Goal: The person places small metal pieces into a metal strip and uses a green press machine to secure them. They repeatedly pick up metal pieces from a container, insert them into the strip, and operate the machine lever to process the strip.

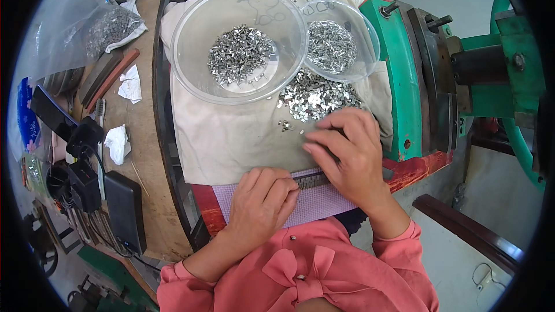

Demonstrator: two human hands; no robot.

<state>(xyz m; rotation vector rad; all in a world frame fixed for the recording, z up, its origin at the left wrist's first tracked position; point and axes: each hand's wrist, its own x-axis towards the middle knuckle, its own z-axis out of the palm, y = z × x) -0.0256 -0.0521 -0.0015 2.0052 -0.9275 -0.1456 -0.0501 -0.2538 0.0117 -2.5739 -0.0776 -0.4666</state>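
My left hand [261, 201] is closed, its fingers bunched at the left end of a dark, narrow metal strip [313, 181] with notches along it. The strip lies on a purple checked cloth [312, 211] close to my body. Over the strip's right end, my right hand [354, 153] is curled, thumb and forefinger tips drawn together; anything between them is too small to make out. Just beyond these fingertips, a pile of small, shiny flat metal pieces [317, 97] lies on beige cloth [208, 138]. A few loose bits [285, 126] sit beside the pile.
Behind the pile stand a large clear tub [182, 52] of short metal pieces and a smaller clear tub [370, 40] of thin metal pins. A green machine [399, 127] borders the right. A wooden table [153, 196] at left carries a black power bank [125, 212], cables and tissues.
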